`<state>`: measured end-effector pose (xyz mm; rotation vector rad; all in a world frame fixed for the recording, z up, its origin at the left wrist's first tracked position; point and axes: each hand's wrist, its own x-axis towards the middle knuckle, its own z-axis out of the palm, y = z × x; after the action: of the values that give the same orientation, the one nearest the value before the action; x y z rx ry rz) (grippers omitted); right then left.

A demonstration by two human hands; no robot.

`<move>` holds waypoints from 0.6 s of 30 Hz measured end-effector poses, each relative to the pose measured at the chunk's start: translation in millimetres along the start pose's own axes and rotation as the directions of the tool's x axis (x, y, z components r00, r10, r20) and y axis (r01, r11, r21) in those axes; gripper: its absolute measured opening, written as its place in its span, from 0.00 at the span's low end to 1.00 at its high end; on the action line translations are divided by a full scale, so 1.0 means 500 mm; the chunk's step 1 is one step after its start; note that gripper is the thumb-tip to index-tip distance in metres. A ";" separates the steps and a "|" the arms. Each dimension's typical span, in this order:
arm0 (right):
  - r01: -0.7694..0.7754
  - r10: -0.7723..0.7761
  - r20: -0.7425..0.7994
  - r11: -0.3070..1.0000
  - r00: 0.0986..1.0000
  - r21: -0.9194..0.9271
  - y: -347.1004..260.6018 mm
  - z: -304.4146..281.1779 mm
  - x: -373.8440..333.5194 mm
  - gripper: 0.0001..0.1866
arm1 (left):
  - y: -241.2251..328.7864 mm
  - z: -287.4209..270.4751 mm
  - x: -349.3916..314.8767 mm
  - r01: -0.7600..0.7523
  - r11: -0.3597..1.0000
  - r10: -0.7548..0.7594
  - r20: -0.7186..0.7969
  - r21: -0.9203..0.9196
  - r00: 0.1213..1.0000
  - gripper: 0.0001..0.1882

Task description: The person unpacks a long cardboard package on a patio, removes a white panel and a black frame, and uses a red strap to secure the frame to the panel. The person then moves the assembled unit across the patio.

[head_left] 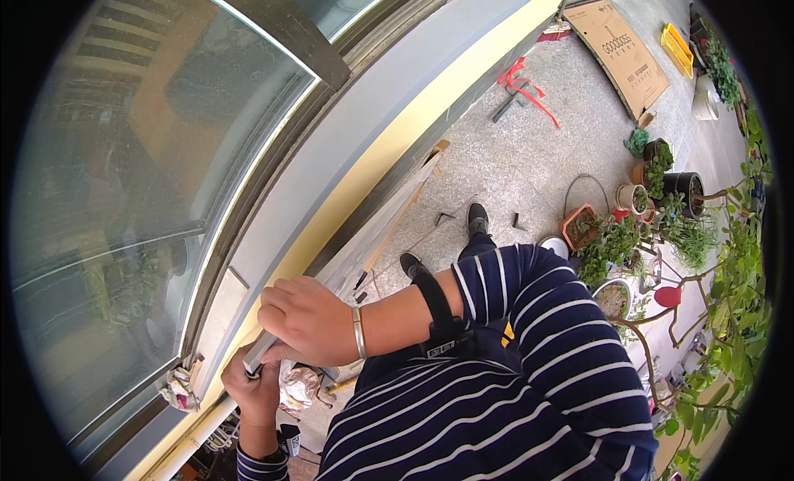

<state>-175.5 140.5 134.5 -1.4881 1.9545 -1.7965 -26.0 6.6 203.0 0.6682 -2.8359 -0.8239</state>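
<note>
Now both hands are on a slim grey metal bar at the foot of the window, in the middle of working it along the sill.

Right hand [310, 320] is curled shut over the upper part of the slim grey metal bar [258, 354], knuckles up, steel bangle at the wrist; left hand [255, 387] comes up from below and is closed round the bar's lower end; the bar lies slantwise, touching the pale yellow painted sill [389, 146] just beside the dark brown window frame [248, 191] and its tinted glass pane [124, 191]; a crumpled dirty rag [178, 387] sits in the frame's corner near my left hand; by my judgement I am pressing the bar to the sill edge, so the next move calls for a steady two-handed grip and a push kept in line with the frame; what the tip is doing I cannot tell, my hands cover it.
</note>
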 end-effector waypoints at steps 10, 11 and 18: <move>-0.062 0.106 -0.178 0.971 0.978 0.233 0.136 -0.058 -0.087 0.17 | -0.056 -0.043 -0.058 0.104 0.991 -0.103 -0.020 0.079 0.994 0.14; -0.247 0.275 -0.224 0.958 0.935 0.144 0.203 -0.084 -0.133 0.11 | -0.063 -0.047 -0.060 0.069 0.993 -0.066 -0.037 0.098 0.997 0.16; -0.939 0.776 -0.625 0.273 0.086 0.210 0.834 -0.140 -0.536 0.15 | -0.071 -0.064 -0.017 -0.113 0.971 0.115 0.002 0.209 0.993 0.12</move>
<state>-318.6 301.3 -317.5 0.6228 2.4754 -1.4137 2.2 -31.7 211.1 0.5243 -2.9452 -0.5085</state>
